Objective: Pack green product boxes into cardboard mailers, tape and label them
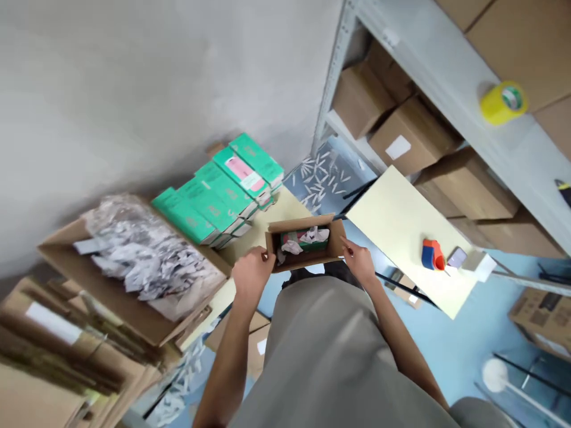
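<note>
An open cardboard box [304,263], its flaps raised, sits in front of my body between both hands. Inside it a green box [314,245] lies partly hidden under crumpled white paper [292,246]. At the box's left end, my left hand [253,270] is closed on the edge, with the fingers partly out of sight. My right hand [358,260] pinches the flap at the right end. Several green boxes [232,193] are stacked on the pale table [292,205] just beyond the left hand.
A large carton [151,333] of shredded paper [147,255] stands at left, beside flattened cardboard [66,333]. To the right, a second table [392,208] carries an orange and blue tape dispenser [432,255] and a phone [457,257]. Shelves [392,35] hold cartons and yellow tape [503,103].
</note>
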A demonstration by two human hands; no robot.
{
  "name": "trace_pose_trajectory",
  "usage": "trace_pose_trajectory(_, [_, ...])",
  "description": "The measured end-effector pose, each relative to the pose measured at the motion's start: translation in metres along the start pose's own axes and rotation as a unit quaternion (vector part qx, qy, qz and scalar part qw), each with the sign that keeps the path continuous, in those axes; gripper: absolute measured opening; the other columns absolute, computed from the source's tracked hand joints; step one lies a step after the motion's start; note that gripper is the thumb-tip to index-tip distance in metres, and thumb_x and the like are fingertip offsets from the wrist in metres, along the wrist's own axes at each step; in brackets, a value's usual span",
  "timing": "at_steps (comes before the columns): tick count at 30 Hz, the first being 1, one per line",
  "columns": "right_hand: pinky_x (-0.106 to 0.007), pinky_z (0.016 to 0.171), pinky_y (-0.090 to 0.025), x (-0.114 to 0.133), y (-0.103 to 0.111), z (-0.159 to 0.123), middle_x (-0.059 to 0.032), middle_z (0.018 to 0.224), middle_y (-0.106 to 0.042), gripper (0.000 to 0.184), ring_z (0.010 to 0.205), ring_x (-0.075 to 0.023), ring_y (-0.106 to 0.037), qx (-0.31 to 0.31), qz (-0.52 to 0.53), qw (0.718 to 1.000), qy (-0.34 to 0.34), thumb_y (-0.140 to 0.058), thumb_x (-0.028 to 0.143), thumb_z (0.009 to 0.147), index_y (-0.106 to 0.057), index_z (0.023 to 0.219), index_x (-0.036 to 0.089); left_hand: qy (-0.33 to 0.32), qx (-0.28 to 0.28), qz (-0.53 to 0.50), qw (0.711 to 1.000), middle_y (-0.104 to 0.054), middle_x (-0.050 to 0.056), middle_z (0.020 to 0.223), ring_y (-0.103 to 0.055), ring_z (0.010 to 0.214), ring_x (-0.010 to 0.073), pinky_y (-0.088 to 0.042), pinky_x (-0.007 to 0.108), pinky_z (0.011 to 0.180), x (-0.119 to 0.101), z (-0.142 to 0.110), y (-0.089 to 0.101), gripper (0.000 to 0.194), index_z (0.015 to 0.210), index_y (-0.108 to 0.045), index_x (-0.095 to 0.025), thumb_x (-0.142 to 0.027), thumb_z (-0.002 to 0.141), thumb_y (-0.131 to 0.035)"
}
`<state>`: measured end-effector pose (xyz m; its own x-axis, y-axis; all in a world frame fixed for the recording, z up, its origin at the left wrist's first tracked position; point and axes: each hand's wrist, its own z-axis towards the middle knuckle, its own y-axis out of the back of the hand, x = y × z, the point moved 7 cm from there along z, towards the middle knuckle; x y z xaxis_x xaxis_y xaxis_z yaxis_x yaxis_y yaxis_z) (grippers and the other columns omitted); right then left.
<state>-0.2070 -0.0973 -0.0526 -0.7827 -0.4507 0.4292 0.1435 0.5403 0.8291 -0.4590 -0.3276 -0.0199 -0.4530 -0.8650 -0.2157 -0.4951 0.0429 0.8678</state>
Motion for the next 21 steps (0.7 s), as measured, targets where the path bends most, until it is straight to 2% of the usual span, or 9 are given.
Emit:
trace_pose_trajectory(3, [-0.036, 0.089, -0.063, -0.054, 0.032, -0.018, -0.0059, 0.104, -0.087, 0.048, 0.089, -0.0267, -0.082, -0.065, 0.027, 0.996, -0.061, -0.054, 0.026, 0.103, -0.075, 0.146, 0.028, -0.085, -0.013, -0.008, 0.996, -0.083, 0.009, 0.102, -0.077, 0.092, 0.0292, -0.049, 0.034, 0.075, -0.068, 0.015, 0.006, 0.022, 0.093, -0.079, -0.023, -0.033, 0.098, -0.06])
trace_pose_trajectory(7, [-0.038, 0.09, -0.066, -0.125, 0.07, -0.039, -0.0065, 0.111, -0.087, 0.047, 0.089, -0.0259, -0.083, -0.14, 0.07, 0.981, -0.117, -0.054, 0.03, 0.103, -0.076, 0.145, 0.027, -0.185, -0.025, 0.008, 0.982, -0.083, 0.007, 0.101, -0.076, 0.091, 0.0257, -0.048, 0.032, 0.077, -0.175, 0.025, 0.006, 0.021, 0.091, -0.077, -0.024, -0.031, 0.099, -0.059])
trace_pose_trajectory(10, [-0.037, 0.09, -0.065, -0.174, 0.095, -0.05, -0.0068, 0.108, -0.087, 0.047, 0.089, -0.0259, -0.083, -0.184, 0.081, 0.966, -0.164, -0.054, 0.029, 0.104, -0.076, 0.145, 0.027, -0.242, -0.026, 0.028, 0.97, -0.082, 0.007, 0.1, -0.076, 0.092, 0.0249, -0.047, 0.031, 0.078, -0.256, 0.029, -0.005, 0.022, 0.09, -0.076, -0.023, -0.031, 0.1, -0.058])
trace_pose_trajectory(14, [-0.036, 0.088, -0.064, -0.233, 0.127, -0.05, -0.0098, 0.114, -0.086, 0.047, 0.093, -0.0283, -0.084, -0.21, 0.08, 0.95, -0.215, -0.051, 0.027, 0.105, -0.075, 0.146, 0.025, -0.298, -0.007, 0.053, 0.953, -0.083, 0.008, 0.101, -0.076, 0.094, 0.0254, -0.047, 0.031, 0.078, -0.354, 0.036, -0.034, 0.023, 0.091, -0.076, -0.023, -0.031, 0.102, -0.057])
trace_pose_trajectory(18, [-0.035, 0.083, -0.063, -0.283, 0.151, -0.04, -0.0138, 0.116, -0.085, 0.05, 0.094, -0.0297, -0.083, -0.226, 0.066, 0.947, -0.221, -0.048, 0.024, 0.106, -0.072, 0.149, 0.023, -0.331, 0.0, 0.075, 0.941, -0.082, 0.009, 0.103, -0.077, 0.096, 0.0259, -0.047, 0.031, 0.077, -0.428, 0.041, -0.063, 0.025, 0.095, -0.078, -0.022, -0.031, 0.104, -0.056])
trace_pose_trajectory(21, [-0.037, 0.079, -0.064, -0.31, 0.156, -0.031, -0.0152, 0.107, -0.085, 0.059, 0.086, -0.03, -0.081, -0.221, 0.063, 0.948, -0.223, -0.047, 0.023, 0.105, -0.059, 0.163, 0.02, -0.335, 0.005, 0.09, 0.938, -0.082, 0.009, 0.107, -0.077, 0.098, 0.0257, -0.048, 0.031, 0.078, -0.462, 0.042, -0.08, 0.027, 0.097, -0.079, -0.022, -0.031, 0.105, -0.054])
